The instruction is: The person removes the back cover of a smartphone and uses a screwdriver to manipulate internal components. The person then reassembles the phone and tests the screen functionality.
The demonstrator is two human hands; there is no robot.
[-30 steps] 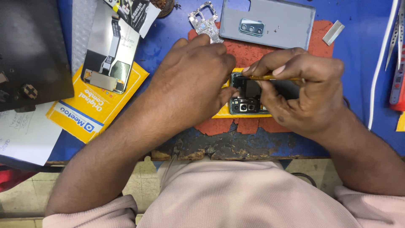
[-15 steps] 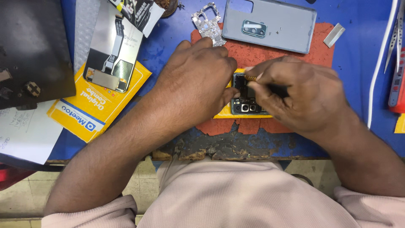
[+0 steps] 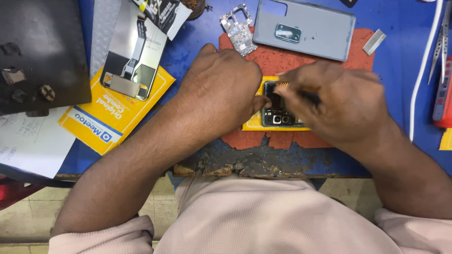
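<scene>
Phone (image 3: 278, 113) with its back off is lying on a worn red mat (image 3: 301, 61) on the blue table (image 3: 405, 28), and the left hand (image 3: 221, 94) is pressing down on it with bent fingers. The right hand (image 3: 339, 103) is pinching a thin yellow tool (image 3: 282, 84) over it. A yellow flat package (image 3: 113, 117) is sitting at the left under a phone screen part (image 3: 134, 56), and a grey back cover (image 3: 303, 30) is lying behind the mat.

Bare blue table (image 3: 400, 70) open right of the right hand's fingers (image 3: 294, 91), grey back cover (image 3: 303, 29) and metal frame (image 3: 238, 29) just beyond both hands' fingers, screen part on a yellow packet (image 3: 113, 115) left of the left hand (image 3: 221, 91), white cable (image 3: 421, 70) and tweezers (image 3: 443, 40) far right.
</scene>
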